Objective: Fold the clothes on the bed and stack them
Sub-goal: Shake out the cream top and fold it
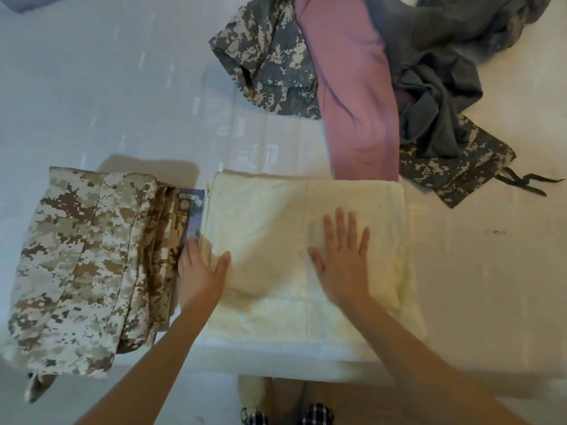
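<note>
A: How far was the folding?
B: About half, I judged. A tan camo piece (82, 265) lay folded at the left of the bed (92, 87). The cream cloth (260, 216) lay folded just beside it, not yet stacked.
A: And the hands?
B: The right grip (343, 259) lay flat and open on the cloth. The left grip (199, 268) was at its left edge, thumb on top; whether it pinched, I cannot tell.
A: What remained?
B: The pile (429, 87) behind, all unfolded.

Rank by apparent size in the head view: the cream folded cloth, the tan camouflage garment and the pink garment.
1-2. cream folded cloth and tan camouflage garment: largest, too alike to rank.
3. pink garment: smallest, though farther away and cut off by the frame.
</note>
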